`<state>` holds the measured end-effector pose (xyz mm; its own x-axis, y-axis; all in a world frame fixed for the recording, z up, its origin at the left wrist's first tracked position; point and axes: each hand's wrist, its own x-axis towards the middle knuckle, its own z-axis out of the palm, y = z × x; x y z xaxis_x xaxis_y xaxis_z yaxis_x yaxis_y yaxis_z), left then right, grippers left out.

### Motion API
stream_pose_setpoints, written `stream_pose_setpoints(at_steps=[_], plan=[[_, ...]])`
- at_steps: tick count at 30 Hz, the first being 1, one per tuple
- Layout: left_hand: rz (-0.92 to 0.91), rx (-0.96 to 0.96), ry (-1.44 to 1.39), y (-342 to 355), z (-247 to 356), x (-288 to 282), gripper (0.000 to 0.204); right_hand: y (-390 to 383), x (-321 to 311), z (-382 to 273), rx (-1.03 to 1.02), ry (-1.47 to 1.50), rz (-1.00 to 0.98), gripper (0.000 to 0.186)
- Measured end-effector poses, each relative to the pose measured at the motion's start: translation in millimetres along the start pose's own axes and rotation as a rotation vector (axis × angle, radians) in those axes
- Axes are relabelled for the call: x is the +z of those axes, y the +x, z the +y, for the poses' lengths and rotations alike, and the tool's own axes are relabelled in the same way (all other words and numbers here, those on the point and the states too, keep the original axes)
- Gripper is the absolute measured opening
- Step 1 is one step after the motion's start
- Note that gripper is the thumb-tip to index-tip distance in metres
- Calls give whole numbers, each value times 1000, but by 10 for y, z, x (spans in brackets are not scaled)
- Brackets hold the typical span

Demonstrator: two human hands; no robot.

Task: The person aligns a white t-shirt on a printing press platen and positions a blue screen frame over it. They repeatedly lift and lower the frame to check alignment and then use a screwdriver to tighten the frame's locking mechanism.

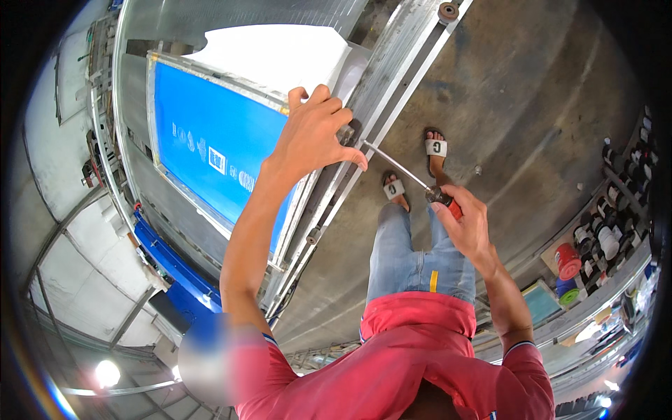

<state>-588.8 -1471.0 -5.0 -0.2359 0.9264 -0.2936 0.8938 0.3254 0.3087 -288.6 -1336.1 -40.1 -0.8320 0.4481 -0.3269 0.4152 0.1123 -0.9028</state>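
A blue printing screen (203, 119) in a light metal frame lies on the machine bed to the left, with pale printed marks on its face. My left hand (311, 136) reaches over the frame's near corner. Its fingers are curved and apart, the thumb stretched toward the metal rail (381, 101). Beside that thumb sits a small metal fitting (345, 133), partly covered by the hand. My right hand (465, 220) is closed around the red and black handle of a screwdriver (399, 166). Its long shaft slants up left, the tip at the rail's edge near my left thumb.
A white sheet (273, 56) lies beyond the screen. Rollers (448, 12) are fixed along the rail. My sandalled feet (435, 147) stand on the concrete floor (532, 105). Shelving at the right holds many dark containers and a red tub (568, 261). A blue beam (175, 255) runs at the left.
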Motion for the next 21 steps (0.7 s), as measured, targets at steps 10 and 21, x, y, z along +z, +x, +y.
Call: stream_pose_setpoints(at_steps=[10,21], plan=[[68,-13,-7,77,4,23,67,133,-52,-18,-49,43,-17,24],[144,43,29,51,-34,58,67,34,155,-174,-86,-378,256,36]])
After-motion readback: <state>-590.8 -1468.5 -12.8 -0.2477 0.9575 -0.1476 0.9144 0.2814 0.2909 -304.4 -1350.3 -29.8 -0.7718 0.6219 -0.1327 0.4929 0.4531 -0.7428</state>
